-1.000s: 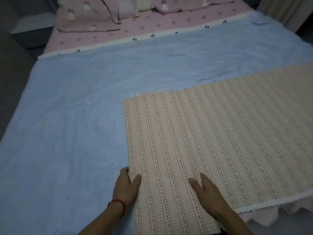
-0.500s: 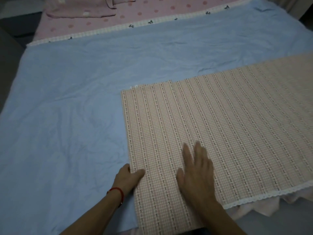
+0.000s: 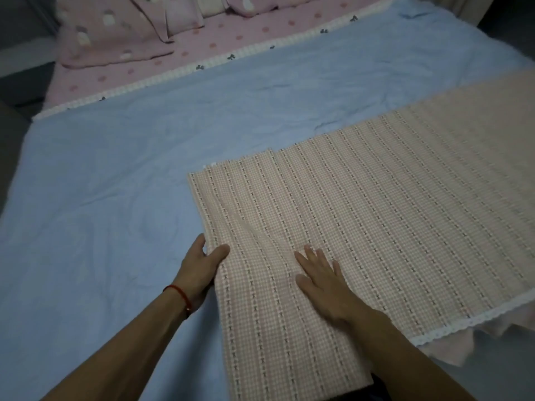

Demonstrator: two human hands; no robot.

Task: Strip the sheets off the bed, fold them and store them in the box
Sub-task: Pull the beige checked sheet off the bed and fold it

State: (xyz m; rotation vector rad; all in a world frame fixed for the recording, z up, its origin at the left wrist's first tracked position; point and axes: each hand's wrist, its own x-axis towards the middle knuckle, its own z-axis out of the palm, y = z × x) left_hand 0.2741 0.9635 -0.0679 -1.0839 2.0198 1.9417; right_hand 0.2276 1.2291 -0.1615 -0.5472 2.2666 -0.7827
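A folded pink checked sheet point(image 3: 362, 215) with a white lace hem lies flat across the near right of the bed, on top of a blue sheet point(image 3: 130, 169). My left hand point(image 3: 202, 267) pinches the checked sheet's left edge, thumb on top and fingers tucked under the fabric. My right hand point(image 3: 321, 279) lies flat on the checked sheet with its fingers spread, a hand's width to the right of the left hand. No box is in view.
Pink patterned pillows point(image 3: 115, 33) and a pink dotted bedsheet point(image 3: 231, 33) with a bow-print border fill the head of the bed. Dark floor shows at the left edge and past the foot of the bed at bottom right.
My right hand has slid forward over the checked sheet and now lies flat with its fingers spread. My left hand keeps its pinch on the left edge. The camera view shifted slightly.
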